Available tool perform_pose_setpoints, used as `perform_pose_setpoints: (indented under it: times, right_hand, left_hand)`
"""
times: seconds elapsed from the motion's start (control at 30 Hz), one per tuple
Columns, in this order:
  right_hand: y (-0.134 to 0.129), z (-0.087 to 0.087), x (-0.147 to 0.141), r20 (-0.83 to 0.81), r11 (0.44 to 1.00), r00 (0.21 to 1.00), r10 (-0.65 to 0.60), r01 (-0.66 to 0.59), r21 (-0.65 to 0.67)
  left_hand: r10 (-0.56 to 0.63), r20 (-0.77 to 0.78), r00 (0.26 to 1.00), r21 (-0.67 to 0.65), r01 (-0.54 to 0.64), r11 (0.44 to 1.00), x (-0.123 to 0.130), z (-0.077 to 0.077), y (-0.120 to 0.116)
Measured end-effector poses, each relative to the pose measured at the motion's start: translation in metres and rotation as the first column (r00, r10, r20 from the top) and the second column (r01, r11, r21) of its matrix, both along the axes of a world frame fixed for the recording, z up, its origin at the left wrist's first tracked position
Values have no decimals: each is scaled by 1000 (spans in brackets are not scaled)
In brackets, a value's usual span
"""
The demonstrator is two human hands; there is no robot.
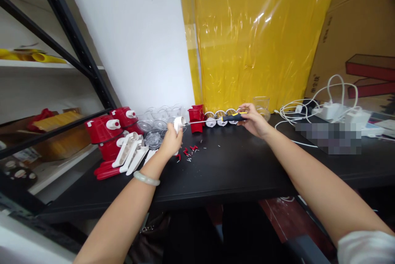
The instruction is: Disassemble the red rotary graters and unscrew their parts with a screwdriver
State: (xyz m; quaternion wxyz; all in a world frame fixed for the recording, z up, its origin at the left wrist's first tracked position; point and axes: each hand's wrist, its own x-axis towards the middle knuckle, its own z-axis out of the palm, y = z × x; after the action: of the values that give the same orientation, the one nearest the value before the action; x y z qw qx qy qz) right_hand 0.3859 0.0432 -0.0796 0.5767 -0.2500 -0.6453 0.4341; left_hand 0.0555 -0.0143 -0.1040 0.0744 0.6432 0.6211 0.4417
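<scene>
My left hand [171, 142] is closed round a small white round plastic part [178, 123], raised over the black table. In my right hand [251, 119] is a screwdriver with a black and yellow handle [232, 117]. Its long thin shaft lies level, with the tip at the white part's right side; whether it sits in a screw I cannot tell. Below my hands, small red parts [186, 151] and tiny screws [189, 160] are scattered on the table. Red plastic pieces [196, 118] stand behind the shaft, beside a row of metal-patterned drums [221, 118].
At the left stand red housings [103, 134] and white-and-red handles [132, 153]. Clear plastic cups [160, 119] fill the back, with a clear container [261, 107] behind my right hand. White cables and chargers [331, 110] lie at the right of the black table [234, 169]. A black-framed shelf [69, 29] rises left.
</scene>
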Motion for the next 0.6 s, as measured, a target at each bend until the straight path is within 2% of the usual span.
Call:
perform_pose_setpoints:
  times: [0.07,0.1,0.2,0.3,0.43,0.47,0.53,0.6]
  right_hand:
    - [1,0,0,83,996,995,-48,53,-69]
    - [2,-1,0,159,992,982,-102,113,-63]
    - [3,-2,2,272,969,931,-245,231,83]
    - [1,-1,1,166,974,969,-186,159,161]
    - [-4,2,-1,-9,998,1000,-14,14,67]
    - [-4,2,-1,-8,1000,1000,-13,13,21]
    - [-3,1,0,112,997,992,-64,68,-36]
    - [-1,0,2,262,989,954,-147,151,6]
  left_hand:
    - [-8,-13,1000,-2,8,1000,1,0,0]
    - [-15,-19,1000,2,15,1000,1,0,-1]
    - [-18,-17,1000,7,18,1000,1,-1,0]
    - [-2,-2,1000,6,2,1000,0,0,0]
    - [-11,-9,1000,7,11,1000,0,0,-1]
    - [-15,-9,1000,4,15,1000,1,0,-1]
    - [-17,-13,1000,-1,17,1000,2,0,-1]
    - [-15,-19,1000,-1,15,1000,2,-1,-1]
